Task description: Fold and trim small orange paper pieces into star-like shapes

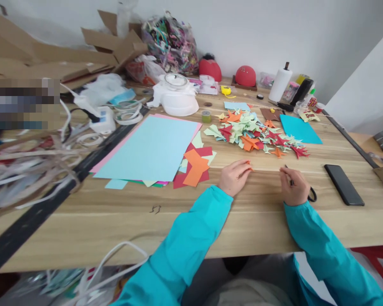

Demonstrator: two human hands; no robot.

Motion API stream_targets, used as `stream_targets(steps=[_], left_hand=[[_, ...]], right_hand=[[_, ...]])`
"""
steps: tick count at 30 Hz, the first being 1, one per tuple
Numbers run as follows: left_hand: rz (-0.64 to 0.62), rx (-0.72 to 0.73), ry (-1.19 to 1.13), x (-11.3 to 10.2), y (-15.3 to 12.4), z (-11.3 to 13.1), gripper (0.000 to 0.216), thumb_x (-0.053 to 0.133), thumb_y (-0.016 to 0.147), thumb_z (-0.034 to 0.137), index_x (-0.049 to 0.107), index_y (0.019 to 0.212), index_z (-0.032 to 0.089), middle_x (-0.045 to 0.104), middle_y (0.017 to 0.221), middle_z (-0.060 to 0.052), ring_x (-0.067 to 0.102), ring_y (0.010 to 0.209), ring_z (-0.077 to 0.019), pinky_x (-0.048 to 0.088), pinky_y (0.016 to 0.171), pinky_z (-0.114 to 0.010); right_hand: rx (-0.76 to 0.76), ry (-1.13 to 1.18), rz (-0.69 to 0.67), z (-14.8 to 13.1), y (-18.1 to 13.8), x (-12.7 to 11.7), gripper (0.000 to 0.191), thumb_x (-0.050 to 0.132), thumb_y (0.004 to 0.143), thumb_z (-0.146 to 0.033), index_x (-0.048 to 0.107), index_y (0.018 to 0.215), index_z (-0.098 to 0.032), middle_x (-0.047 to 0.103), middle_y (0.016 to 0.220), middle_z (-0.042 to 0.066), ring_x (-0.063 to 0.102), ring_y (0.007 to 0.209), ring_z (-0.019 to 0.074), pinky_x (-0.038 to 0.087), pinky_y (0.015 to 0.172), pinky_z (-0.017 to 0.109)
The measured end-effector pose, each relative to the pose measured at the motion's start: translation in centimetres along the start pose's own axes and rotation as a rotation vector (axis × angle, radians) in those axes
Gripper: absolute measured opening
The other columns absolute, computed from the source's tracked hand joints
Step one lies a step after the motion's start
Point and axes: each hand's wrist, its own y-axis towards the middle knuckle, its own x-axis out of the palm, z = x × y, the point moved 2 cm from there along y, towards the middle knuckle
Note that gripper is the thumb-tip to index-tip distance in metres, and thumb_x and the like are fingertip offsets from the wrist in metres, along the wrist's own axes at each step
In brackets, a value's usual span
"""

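My left hand (233,177) pinches a small orange piece of paper (249,165) between thumb and fingertips, just above the wooden table. To its right, my right hand (295,187) is closed around black-handled scissors (312,194). One handle loop shows behind the hand and a dark tip pokes out in front; the fingers hide the rest. Beyond both hands lies a pile of folded paper shapes (252,129) in pale green, orange and red. Left of my left hand, orange and red paper cutouts (196,168) overlap beside a stack of coloured sheets (150,146), pale blue on top.
A black phone (344,185) rests right of my right hand. Behind the pile are a teal sheet (301,129), a green tape roll (206,116) and a yellow tape measure (226,89). White cords and a power strip (102,120) crowd the left side.
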Motion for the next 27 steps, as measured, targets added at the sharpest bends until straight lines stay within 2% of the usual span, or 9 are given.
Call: stream_targets(steps=[3, 6, 9, 12, 16, 19, 21, 24, 27], left_hand=[[0.000, 0.001, -0.014, 0.0, 0.1, 0.2, 0.008, 0.059, 0.076, 0.017, 0.066, 0.078, 0.017, 0.070, 0.090, -0.009, 0.066, 0.082, -0.0140, 0.055, 0.076, -0.026], [-0.012, -0.001, -0.005, 0.0, 0.0, 0.3, 0.009, 0.058, 0.076, 0.016, 0.066, 0.079, 0.017, 0.069, 0.092, -0.008, 0.066, 0.084, -0.0138, 0.055, 0.077, -0.026], [-0.032, 0.012, 0.010, 0.1, -0.1, 0.2, 0.009, 0.058, 0.077, 0.017, 0.066, 0.080, 0.018, 0.069, 0.093, -0.008, 0.066, 0.084, -0.0141, 0.055, 0.076, -0.026], [-0.023, 0.011, 0.010, 0.2, -0.2, 0.0, 0.009, 0.058, 0.076, 0.016, 0.066, 0.079, 0.017, 0.070, 0.092, -0.009, 0.066, 0.083, -0.0150, 0.055, 0.076, -0.027], [0.003, -0.039, 0.012, 0.1, -0.1, -0.4, 0.009, 0.057, 0.076, 0.016, 0.066, 0.079, 0.017, 0.069, 0.092, -0.009, 0.066, 0.084, -0.0150, 0.055, 0.076, -0.028], [0.030, -0.049, 0.017, -0.1, -0.1, -0.8, 0.010, 0.057, 0.076, 0.015, 0.066, 0.079, 0.017, 0.069, 0.092, -0.009, 0.065, 0.085, -0.0149, 0.055, 0.077, -0.028], [0.046, -0.056, 0.020, -0.1, -0.1, -1.0, 0.011, 0.057, 0.076, 0.014, 0.066, 0.080, 0.016, 0.069, 0.093, -0.009, 0.065, 0.086, -0.0149, 0.054, 0.077, -0.028], [0.056, -0.060, 0.035, -0.2, -0.1, -1.2, 0.011, 0.057, 0.076, 0.013, 0.066, 0.081, 0.016, 0.069, 0.094, -0.009, 0.065, 0.086, -0.0148, 0.054, 0.077, -0.027], [0.056, -0.042, 0.054, -0.2, -0.1, -1.1, 0.011, 0.057, 0.076, 0.012, 0.066, 0.082, 0.015, 0.069, 0.095, -0.010, 0.065, 0.087, -0.0149, 0.054, 0.079, -0.027]], right_hand=[[0.157, -0.253, -0.075, 3.9, -1.3, -1.7, 0.021, 0.048, 0.077, -0.021, 0.065, 0.089, -0.016, 0.067, 0.085, 0.009, 0.061, 0.079, 0.0208, 0.046, 0.074, 0.034], [0.265, -0.447, -0.274, 6.3, -2.4, -3.1, 0.027, 0.053, 0.074, -0.029, 0.065, 0.095, -0.015, 0.065, 0.085, 0.011, 0.059, 0.078, 0.0225, 0.045, 0.069, 0.034], [0.213, -0.502, -0.376, 6.8, -3.0, -3.6, 0.031, 0.052, 0.077, -0.033, 0.064, 0.098, -0.014, 0.064, 0.085, 0.013, 0.058, 0.077, 0.0235, 0.044, 0.068, 0.035], [0.155, -0.398, -0.415, 6.6, -3.0, -3.4, 0.028, 0.051, 0.078, -0.028, 0.064, 0.098, -0.013, 0.064, 0.085, 0.013, 0.058, 0.078, 0.0236, 0.044, 0.070, 0.037], [0.317, -0.036, -0.384, 5.4, -2.1, -2.2, 0.030, 0.056, 0.074, -0.032, 0.061, 0.100, -0.017, 0.065, 0.088, 0.010, 0.058, 0.079, 0.0224, 0.046, 0.069, 0.038], [0.597, 0.472, -0.324, 3.2, -0.6, -0.7, 0.040, 0.064, 0.068, -0.039, 0.056, 0.101, -0.018, 0.063, 0.089, 0.008, 0.059, 0.077, 0.0196, 0.048, 0.065, 0.034], [0.738, 0.835, -0.364, 1.1, 0.7, 0.7, 0.043, 0.064, 0.068, -0.041, 0.051, 0.104, -0.021, 0.061, 0.090, 0.006, 0.059, 0.073, 0.0168, 0.048, 0.060, 0.031], [0.842, 1.261, -0.530, -1.8, 2.0, 2.8, 0.040, 0.066, 0.066, -0.043, 0.052, 0.095, -0.021, 0.057, 0.085, 0.003, 0.054, 0.065, 0.0119, 0.042, 0.049, 0.023], [0.921, 1.462, -0.786, -3.3, 1.6, 4.3, 0.048, 0.071, 0.060, -0.043, 0.053, 0.098, -0.019, 0.050, 0.067, -0.003, 0.039, 0.046, 0.0052, 0.032, 0.039, 0.018]])
